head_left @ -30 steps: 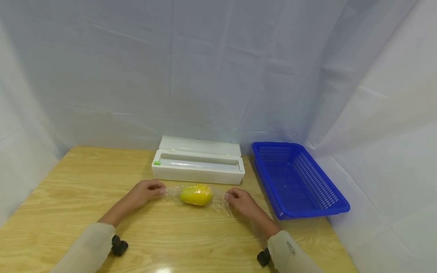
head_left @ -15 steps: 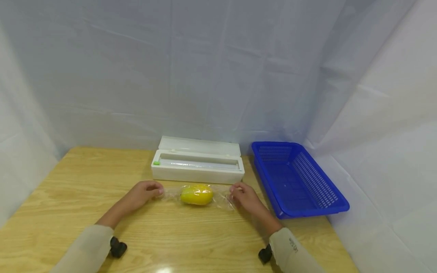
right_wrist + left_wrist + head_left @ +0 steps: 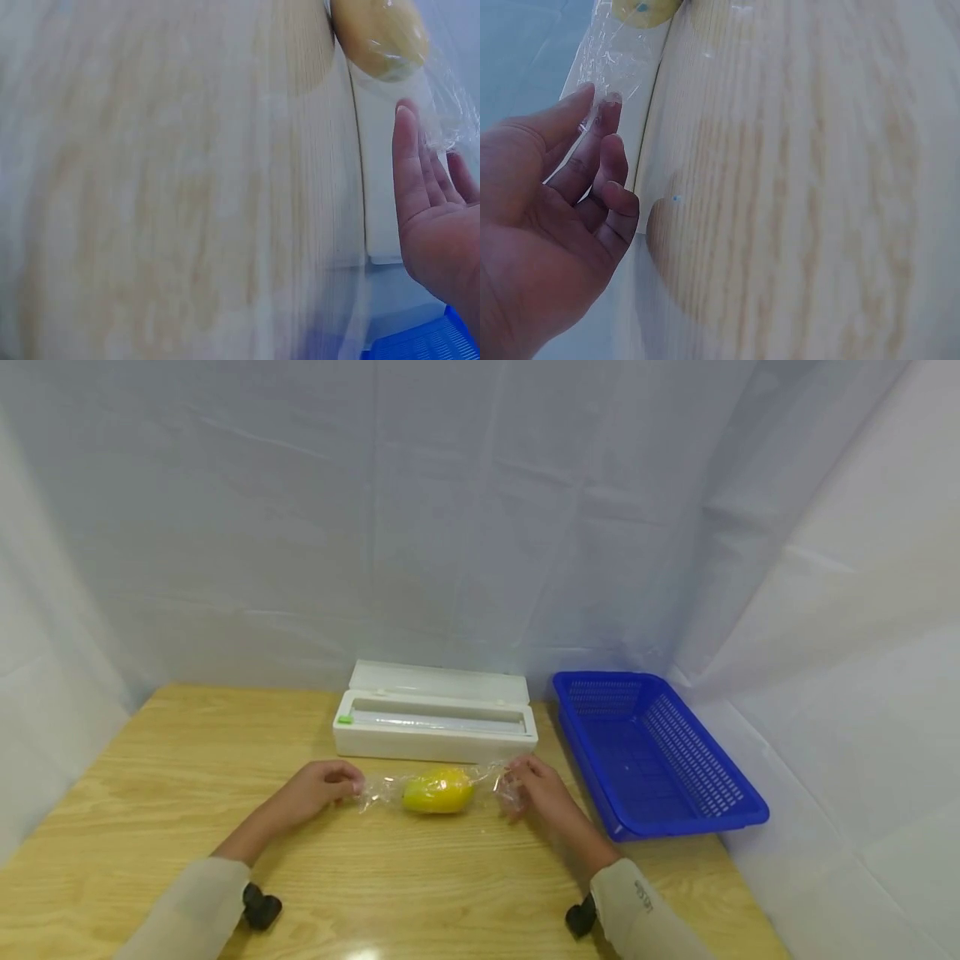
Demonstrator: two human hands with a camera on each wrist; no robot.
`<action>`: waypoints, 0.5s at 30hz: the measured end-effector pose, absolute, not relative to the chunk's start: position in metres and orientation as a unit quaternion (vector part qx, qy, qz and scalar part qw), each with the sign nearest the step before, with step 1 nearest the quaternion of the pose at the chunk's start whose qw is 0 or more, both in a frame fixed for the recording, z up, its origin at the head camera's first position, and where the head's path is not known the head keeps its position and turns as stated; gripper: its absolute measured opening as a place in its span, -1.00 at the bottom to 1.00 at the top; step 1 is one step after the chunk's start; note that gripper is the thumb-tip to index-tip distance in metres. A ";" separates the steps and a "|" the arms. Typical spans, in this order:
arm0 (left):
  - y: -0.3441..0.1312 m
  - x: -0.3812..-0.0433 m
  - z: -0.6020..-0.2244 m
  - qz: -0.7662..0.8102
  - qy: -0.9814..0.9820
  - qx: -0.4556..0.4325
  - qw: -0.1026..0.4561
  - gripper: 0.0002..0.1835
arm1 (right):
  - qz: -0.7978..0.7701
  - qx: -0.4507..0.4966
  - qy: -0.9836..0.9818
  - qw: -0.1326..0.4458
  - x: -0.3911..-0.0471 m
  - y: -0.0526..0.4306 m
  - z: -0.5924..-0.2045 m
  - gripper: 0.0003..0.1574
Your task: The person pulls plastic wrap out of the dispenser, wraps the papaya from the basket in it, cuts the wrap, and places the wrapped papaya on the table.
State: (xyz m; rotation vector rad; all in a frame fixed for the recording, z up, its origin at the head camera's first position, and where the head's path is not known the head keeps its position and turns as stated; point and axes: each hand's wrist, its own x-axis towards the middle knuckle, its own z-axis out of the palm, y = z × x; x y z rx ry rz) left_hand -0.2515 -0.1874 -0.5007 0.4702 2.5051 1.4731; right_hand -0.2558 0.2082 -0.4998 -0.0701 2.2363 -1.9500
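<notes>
A yellow mango (image 3: 441,792) wrapped in clear cling film (image 3: 388,788) lies on the wooden table in front of a white film box. My left hand (image 3: 321,790) pinches the film's left end between thumb and index finger; in the left wrist view its other fingers (image 3: 613,161) curl loosely. At the film's right end, my right hand (image 3: 543,789) has its fingers (image 3: 409,150) stretched out straight, with the thumb apart from them. The loose film there lies against these digits. In the right wrist view the mango (image 3: 382,37) sits just beyond the fingertips.
The white box (image 3: 435,745) has its lid (image 3: 438,682) raised and a roll of film (image 3: 438,721) inside, with a green slider (image 3: 345,719) at the left. A blue plastic basket (image 3: 621,814) stands to the right, by the white sheet wall (image 3: 840,710).
The right hand first drew the film outward, then its fingers spread at the film's end, which is now bunched and raised. The mango has shifted slightly right and turned. The left hand barely moved.
</notes>
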 end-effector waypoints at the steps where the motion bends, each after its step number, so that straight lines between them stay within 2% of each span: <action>1: -0.187 -0.251 -0.500 0.498 0.847 0.158 0.099 -0.72 | -0.659 -0.019 0.747 0.085 -0.256 0.208 -0.500 -0.60; 9: -0.186 -0.250 -0.500 0.495 0.850 0.149 0.099 -0.73 | -0.682 -0.035 0.727 0.076 -0.258 0.212 -0.503 -0.77; 15: -0.184 -0.249 -0.502 0.487 0.856 0.150 0.091 -0.75 | -0.646 -0.040 0.760 0.061 -0.260 0.216 -0.508 -0.75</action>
